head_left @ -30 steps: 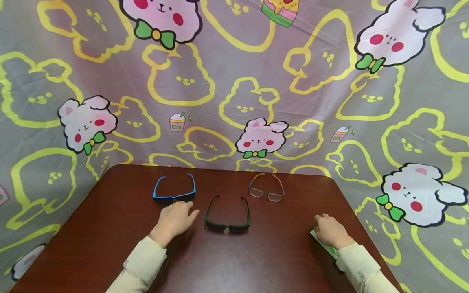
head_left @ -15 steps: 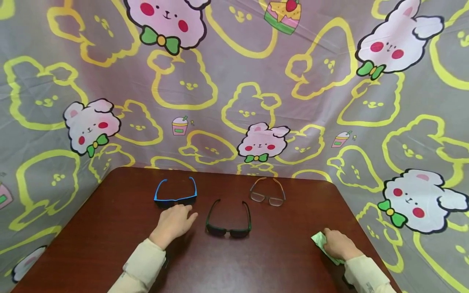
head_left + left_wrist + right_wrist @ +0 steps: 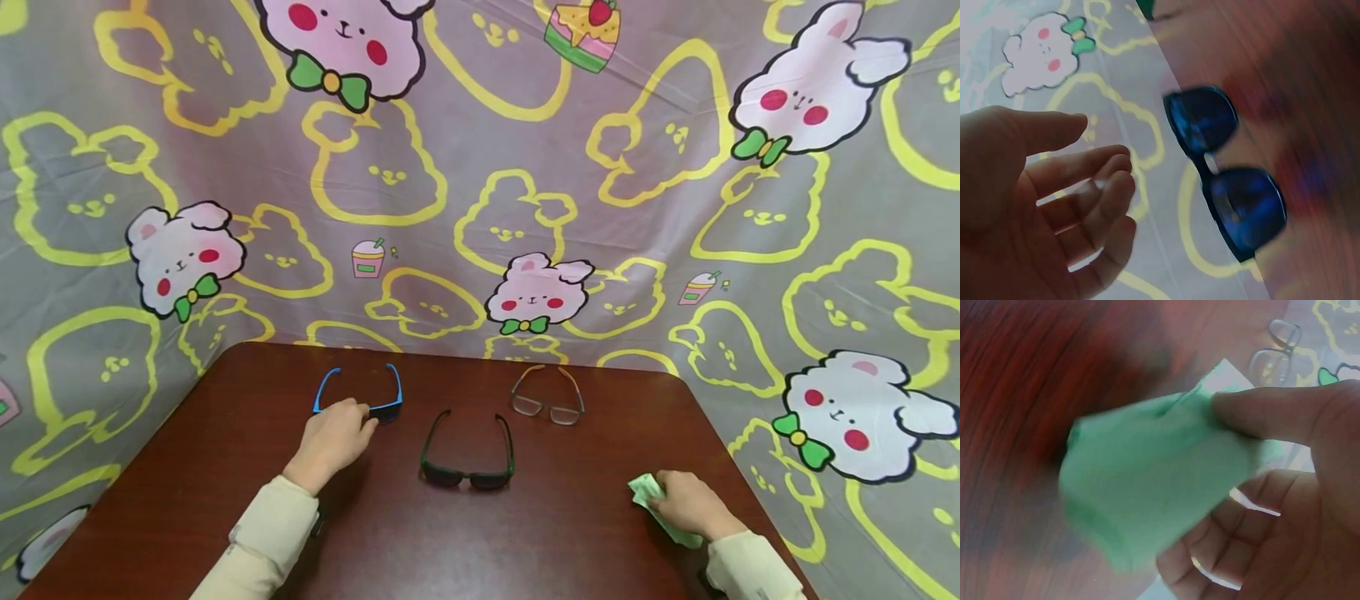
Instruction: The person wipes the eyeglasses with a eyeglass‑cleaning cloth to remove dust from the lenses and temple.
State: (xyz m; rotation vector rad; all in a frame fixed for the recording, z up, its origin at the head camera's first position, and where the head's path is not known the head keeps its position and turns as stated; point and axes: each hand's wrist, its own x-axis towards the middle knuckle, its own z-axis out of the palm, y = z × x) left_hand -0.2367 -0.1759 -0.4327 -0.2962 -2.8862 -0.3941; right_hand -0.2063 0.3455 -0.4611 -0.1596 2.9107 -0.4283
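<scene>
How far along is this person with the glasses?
Looks done: the green cloth is gripped in the right hand. Under way: the left hand is by the blue-framed sunglasses, not yet holding them. Probably left: picking those up; the dark sunglasses and clear glasses also lie unheld.

Brown worktop is carrying eyewear: blue-framed sunglasses sitting toward far left corner, clear glasses lying near far edge, green-framed sunglasses resting farther in.

Grey cloth printed with yellow outlines and white rabbits in green bows hangs behind the far edge of the dark reddish-brown bench and along its left and right sides. Soft glare lies on the bench's near middle.
</scene>
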